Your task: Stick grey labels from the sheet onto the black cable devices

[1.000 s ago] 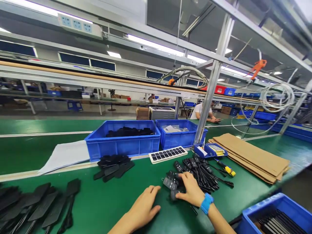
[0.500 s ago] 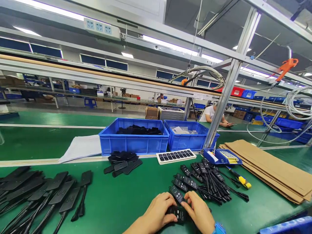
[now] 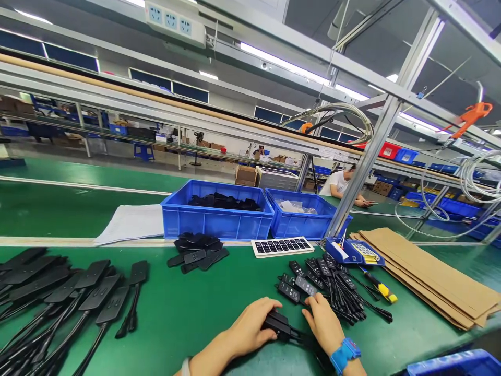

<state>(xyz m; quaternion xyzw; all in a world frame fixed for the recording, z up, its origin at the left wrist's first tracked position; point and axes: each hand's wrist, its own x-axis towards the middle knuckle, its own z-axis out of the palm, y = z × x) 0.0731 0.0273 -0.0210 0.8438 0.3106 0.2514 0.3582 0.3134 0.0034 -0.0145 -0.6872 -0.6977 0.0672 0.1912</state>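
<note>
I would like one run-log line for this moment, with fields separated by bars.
left hand: grips black modules | right hand: at white-printed modules, contact unclear | nearby: black label sheet, brown cardboard sheets

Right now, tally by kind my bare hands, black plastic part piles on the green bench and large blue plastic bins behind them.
Bare hands: 2 (left hand, right hand)
Black plastic part piles: 3 (left, middle, right)
Large blue plastic bins: 2 (left, right)
Total: 7

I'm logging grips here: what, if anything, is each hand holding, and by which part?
The left hand holds at least one black box by its body; whether the right hand grips anything cannot be told.
</note>
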